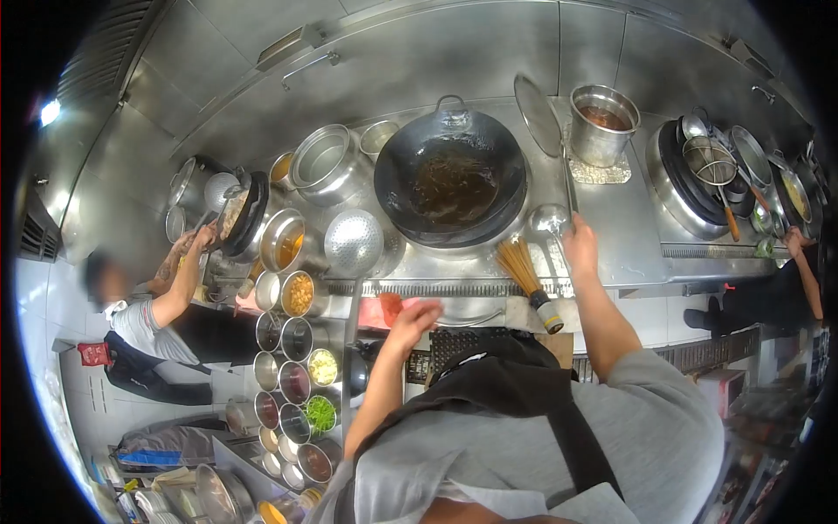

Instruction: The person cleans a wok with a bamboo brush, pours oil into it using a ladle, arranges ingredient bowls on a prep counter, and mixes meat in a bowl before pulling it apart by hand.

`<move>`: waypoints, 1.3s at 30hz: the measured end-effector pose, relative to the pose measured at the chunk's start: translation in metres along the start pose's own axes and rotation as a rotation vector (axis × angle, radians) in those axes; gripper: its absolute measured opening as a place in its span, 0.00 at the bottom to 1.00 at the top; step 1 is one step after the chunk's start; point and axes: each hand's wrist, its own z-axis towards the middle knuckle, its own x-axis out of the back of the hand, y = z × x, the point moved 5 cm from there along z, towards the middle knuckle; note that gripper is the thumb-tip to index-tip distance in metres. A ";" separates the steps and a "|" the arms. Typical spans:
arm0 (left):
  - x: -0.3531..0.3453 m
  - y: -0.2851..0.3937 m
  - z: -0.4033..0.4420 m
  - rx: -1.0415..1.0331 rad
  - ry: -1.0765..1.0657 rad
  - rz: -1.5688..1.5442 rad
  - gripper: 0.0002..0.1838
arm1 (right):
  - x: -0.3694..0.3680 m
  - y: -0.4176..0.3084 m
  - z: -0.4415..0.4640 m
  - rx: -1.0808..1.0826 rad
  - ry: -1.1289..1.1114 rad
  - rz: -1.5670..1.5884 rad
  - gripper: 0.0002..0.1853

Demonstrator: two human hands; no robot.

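Observation:
My right hand (pixel 580 247) is closed round the upright handle of a flat round strainer (pixel 539 115), whose disc leans near the back wall. A steel ladle (pixel 549 220) lies just left of that hand. My left hand (pixel 414 325) is over the counter's front edge, beside a red cloth (pixel 390 307); its fingers point right, and whether they touch anything is unclear. Between and beyond my hands sits a large black wok (pixel 450 179) with dark liquid in it. A bamboo brush (pixel 521 266) lies at the front edge. The perforated ladle (pixel 353 244) rests left of the wok.
Steel pots (pixel 326 164) stand left of the wok, and a pot of reddish liquid (pixel 603 122) stands right. Metal ingredient cups (pixel 297 339) line the left. A co-worker (pixel 157 319) handles a wok at far left; another person's arm (pixel 805 262) is at far right.

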 end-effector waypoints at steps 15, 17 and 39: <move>-0.050 0.039 0.040 -0.023 0.097 -0.491 0.13 | 0.027 0.035 -0.152 -0.137 -0.192 0.169 0.20; -0.034 0.033 0.041 -0.007 0.104 -0.507 0.12 | 0.028 0.108 -0.185 -0.252 -0.286 -0.252 0.19; -0.040 0.016 0.024 -0.043 0.130 -0.554 0.10 | 0.132 0.093 0.022 -0.120 0.017 -0.237 0.11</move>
